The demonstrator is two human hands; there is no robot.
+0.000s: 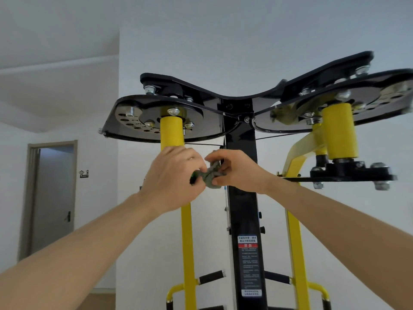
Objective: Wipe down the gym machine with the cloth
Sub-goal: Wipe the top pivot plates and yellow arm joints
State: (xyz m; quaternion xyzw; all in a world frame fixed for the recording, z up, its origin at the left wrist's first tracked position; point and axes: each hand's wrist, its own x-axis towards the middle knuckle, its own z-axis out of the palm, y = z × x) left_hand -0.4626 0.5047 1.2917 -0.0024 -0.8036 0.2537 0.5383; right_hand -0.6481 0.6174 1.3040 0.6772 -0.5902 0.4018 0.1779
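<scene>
Up by gym machine (243, 209), we pinched bunched cloth (212, 176), left hand (174, 175) at its 9 o'clock, right hand (237, 173) at 3; we judged refolding flat best before wiping

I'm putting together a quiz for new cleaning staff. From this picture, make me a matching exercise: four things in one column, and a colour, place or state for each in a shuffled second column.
Things:
1 cloth
2 left upright tube
3 central column
4 door

Descriptions:
A at the far left of the view
B black, bearing a warning label
C yellow
D crumpled, gripped by the left hand and right hand

Pairs: 1-D, 2-C, 3-B, 4-A
</scene>
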